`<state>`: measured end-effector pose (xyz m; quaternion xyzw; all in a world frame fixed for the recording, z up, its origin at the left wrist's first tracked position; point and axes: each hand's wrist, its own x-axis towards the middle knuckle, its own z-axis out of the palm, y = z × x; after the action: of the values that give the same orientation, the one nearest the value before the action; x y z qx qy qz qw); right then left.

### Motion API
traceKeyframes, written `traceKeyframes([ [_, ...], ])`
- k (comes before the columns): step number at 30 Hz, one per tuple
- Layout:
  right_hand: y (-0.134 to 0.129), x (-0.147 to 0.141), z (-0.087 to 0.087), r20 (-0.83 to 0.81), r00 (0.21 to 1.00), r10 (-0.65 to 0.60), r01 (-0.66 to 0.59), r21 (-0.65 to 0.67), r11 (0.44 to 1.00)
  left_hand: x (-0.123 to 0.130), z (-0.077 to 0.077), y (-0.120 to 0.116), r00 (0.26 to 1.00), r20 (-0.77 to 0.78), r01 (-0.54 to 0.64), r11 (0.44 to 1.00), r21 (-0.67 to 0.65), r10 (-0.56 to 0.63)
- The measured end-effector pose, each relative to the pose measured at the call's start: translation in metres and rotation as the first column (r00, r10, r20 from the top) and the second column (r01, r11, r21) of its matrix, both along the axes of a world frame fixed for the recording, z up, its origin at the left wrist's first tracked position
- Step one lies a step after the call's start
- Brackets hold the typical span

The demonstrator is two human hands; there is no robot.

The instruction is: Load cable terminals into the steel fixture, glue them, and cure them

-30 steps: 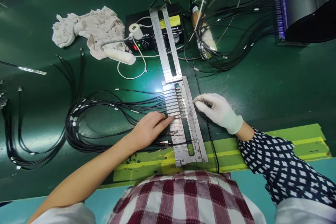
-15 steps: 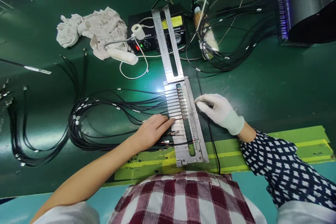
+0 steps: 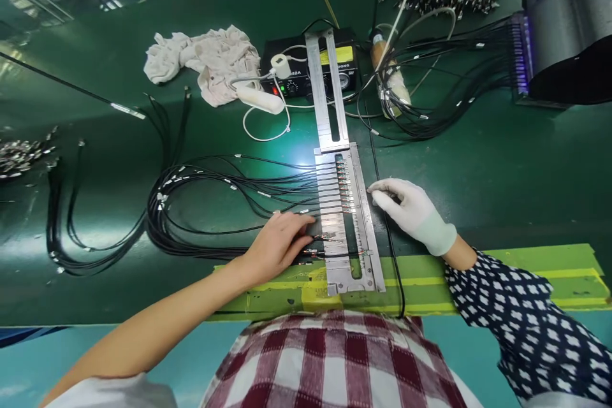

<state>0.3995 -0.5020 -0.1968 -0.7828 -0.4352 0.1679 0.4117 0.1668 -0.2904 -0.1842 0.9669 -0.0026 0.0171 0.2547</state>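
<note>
A metal jig (image 3: 333,271) with a long slot lies before me, several black cables (image 3: 291,191) laid side by side across it, their stripped ends and small connectors over the slot. At the jig's left edge is my bare left hand (image 3: 275,245), thumb and index finger apart, close to loose cable ends (image 3: 329,237). One cable (image 3: 342,255) crosses the jig lower down. My right hand (image 3: 411,210), in a white glove, rests just right of the jig with thumb and fingers pinched together; whatever is between the tips is too small to make out.
Behind the jig stands a black control box (image 3: 282,54), with a metal slotted bar (image 3: 319,102) leaning across it. White cloths (image 3: 222,67) lie left of it. A wooden-handled tool (image 3: 380,54), a cable bundle (image 3: 415,124) and a grey machine (image 3: 568,19) are on the right.
My left hand has drawn back from the cables on the jig, its thumb and index finger spreading apart. My right hand stays pinched beside the jig. The camera view has shifted left.
</note>
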Motion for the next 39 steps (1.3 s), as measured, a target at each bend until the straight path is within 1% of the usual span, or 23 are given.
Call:
traceKeyframes([
  [2, -0.004, -0.004, 0.000, 0.007, 1.000, -0.004, 0.004, -0.001, 1.000, -0.009, 0.003, -0.002, 0.998, -0.034, -0.063, 0.992, -0.112, 0.060],
  [4, -0.006, -0.006, -0.001, 0.011, 1.000, -0.014, 0.014, -0.009, 1.000, -0.017, 0.005, -0.002, 0.993, -0.070, -0.105, 0.971, -0.213, 0.091],
  [7, -0.004, -0.006, -0.002, 0.006, 0.999, -0.032, 0.032, -0.027, 0.999, -0.020, 0.007, 0.000, 0.980, -0.160, -0.170, 0.901, -0.399, 0.114],
  [9, -0.002, -0.005, -0.003, 0.004, 1.000, -0.031, 0.031, -0.027, 0.999, -0.016, 0.009, 0.000, 0.977, -0.167, -0.199, 0.864, -0.463, 0.136],
  [10, -0.002, -0.005, -0.004, 0.006, 1.000, -0.029, 0.029, -0.021, 0.999, -0.012, 0.009, -0.001, 0.977, -0.142, -0.210, 0.863, -0.459, 0.162],
  [12, -0.002, -0.005, -0.004, 0.011, 1.000, -0.023, 0.023, -0.005, 1.000, -0.003, 0.009, -0.003, 0.977, -0.048, -0.208, 0.893, -0.399, 0.206],
  [13, -0.002, -0.005, -0.004, 0.013, 1.000, -0.022, 0.022, 0.000, 1.000, 0.002, 0.007, -0.005, 0.979, 0.010, -0.187, 0.917, -0.352, 0.203],
  [15, -0.002, -0.005, -0.005, 0.012, 1.000, -0.021, 0.021, 0.004, 1.000, 0.012, 0.004, -0.007, 0.985, 0.117, -0.092, 0.963, -0.253, 0.124],
  [17, -0.003, -0.005, -0.005, 0.008, 1.000, -0.018, 0.018, 0.000, 1.000, 0.020, 0.000, -0.008, 0.985, 0.173, 0.018, 0.986, -0.165, 0.011],
  [20, -0.003, -0.004, -0.004, 0.001, 1.000, -0.012, 0.012, -0.009, 1.000, 0.027, -0.003, -0.005, 0.981, 0.169, 0.110, 0.989, -0.102, -0.091],
  [24, -0.003, -0.004, -0.004, -0.004, 1.000, -0.005, 0.005, -0.012, 1.000, 0.031, 0.000, 0.000, 0.981, 0.117, 0.161, 0.986, -0.040, -0.156],
  [26, -0.003, -0.004, -0.004, -0.005, 1.000, -0.008, 0.008, -0.012, 1.000, 0.035, 0.003, 0.001, 0.976, 0.115, 0.183, 0.983, -0.002, -0.182],
  [29, -0.002, -0.004, -0.004, -0.007, 1.000, -0.007, 0.006, -0.014, 1.000, 0.039, 0.007, 0.001, 0.966, 0.143, 0.212, 0.976, 0.047, -0.216],
  [33, -0.001, -0.003, -0.003, -0.009, 1.000, 0.000, 0.000, -0.022, 1.000, 0.042, 0.007, 0.000, 0.954, 0.164, 0.239, 0.967, 0.085, -0.250],
  [37, -0.001, -0.004, -0.001, -0.016, 1.000, 0.001, -0.002, -0.027, 1.000, 0.039, 0.007, 0.000, 0.951, 0.168, 0.236, 0.959, 0.156, -0.261],
  [39, 0.000, -0.004, -0.001, -0.021, 1.000, 0.002, -0.003, -0.031, 1.000, 0.039, 0.006, -0.001, 0.950, 0.170, 0.235, 0.958, 0.163, -0.262],
])
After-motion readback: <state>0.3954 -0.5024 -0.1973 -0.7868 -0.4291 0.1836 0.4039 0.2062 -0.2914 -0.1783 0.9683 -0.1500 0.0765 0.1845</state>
